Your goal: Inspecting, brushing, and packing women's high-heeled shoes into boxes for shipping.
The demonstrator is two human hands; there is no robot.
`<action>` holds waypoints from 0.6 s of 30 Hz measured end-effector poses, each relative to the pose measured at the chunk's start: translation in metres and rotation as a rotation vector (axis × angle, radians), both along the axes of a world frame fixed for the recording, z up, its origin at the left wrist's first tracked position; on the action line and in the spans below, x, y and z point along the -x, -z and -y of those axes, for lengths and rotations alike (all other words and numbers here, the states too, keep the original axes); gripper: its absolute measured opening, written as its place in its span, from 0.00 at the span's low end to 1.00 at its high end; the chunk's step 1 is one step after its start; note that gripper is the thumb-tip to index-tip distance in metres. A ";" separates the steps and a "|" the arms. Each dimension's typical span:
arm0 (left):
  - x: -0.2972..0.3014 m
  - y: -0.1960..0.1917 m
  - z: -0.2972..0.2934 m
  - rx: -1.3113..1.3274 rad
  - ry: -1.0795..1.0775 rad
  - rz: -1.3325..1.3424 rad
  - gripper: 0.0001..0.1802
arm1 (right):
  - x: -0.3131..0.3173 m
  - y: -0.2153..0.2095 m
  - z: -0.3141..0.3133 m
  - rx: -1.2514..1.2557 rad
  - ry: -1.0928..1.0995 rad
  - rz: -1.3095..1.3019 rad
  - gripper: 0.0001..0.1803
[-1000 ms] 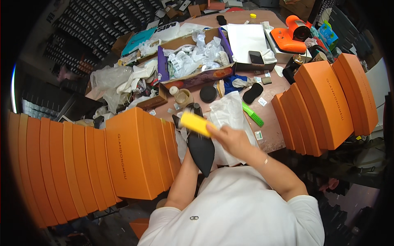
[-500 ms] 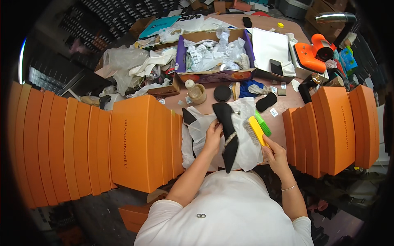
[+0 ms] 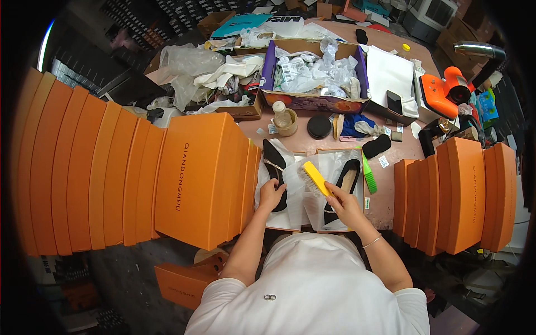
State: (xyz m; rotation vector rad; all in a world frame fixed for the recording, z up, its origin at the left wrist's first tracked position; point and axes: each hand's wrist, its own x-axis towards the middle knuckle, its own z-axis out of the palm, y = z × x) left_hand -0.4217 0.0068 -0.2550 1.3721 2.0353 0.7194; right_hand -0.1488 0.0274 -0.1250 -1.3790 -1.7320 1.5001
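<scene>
Shoes in smooth black material lie in crinkled, translucent white tissue paper over an open box: one slender, dark left-side shoe crossed by a glittering band, the other, a right-side shoe, open upward to show a beige insole. Between them stands out a yellow brush, flat-backed and straight-edged, its pale bristles fuzzy and facing left. The right hand grips the brush's near end between thumb and fingers, the right-side shoe partly hidden below. The left hand sets bent fingers against the near part of the left-side shoe; how firmly they hold it cannot be told. Both forearms angle up from the lower edge, elbows bent and spread, a thin bracelet circling the right wrist. Rigid orange boxes flank the worker, and a ribbed green brush lies just right of the tissue paper.
</scene>
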 end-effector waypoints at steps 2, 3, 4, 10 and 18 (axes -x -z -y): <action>0.002 -0.030 -0.006 -0.101 0.023 0.140 0.17 | 0.006 0.004 -0.008 0.082 0.080 -0.128 0.29; 0.003 -0.051 -0.009 -0.241 0.066 0.180 0.15 | 0.009 0.005 -0.014 0.131 0.146 -0.245 0.30; 0.003 -0.075 -0.009 -0.237 0.107 0.266 0.14 | 0.008 0.006 -0.014 0.192 0.218 -0.357 0.31; -0.029 -0.170 0.005 0.145 0.362 0.900 0.10 | 0.022 -0.015 -0.048 0.465 0.193 -0.795 0.36; -0.070 -0.126 0.033 -0.213 0.159 1.002 0.29 | 0.024 -0.031 -0.028 0.647 0.302 -0.687 0.26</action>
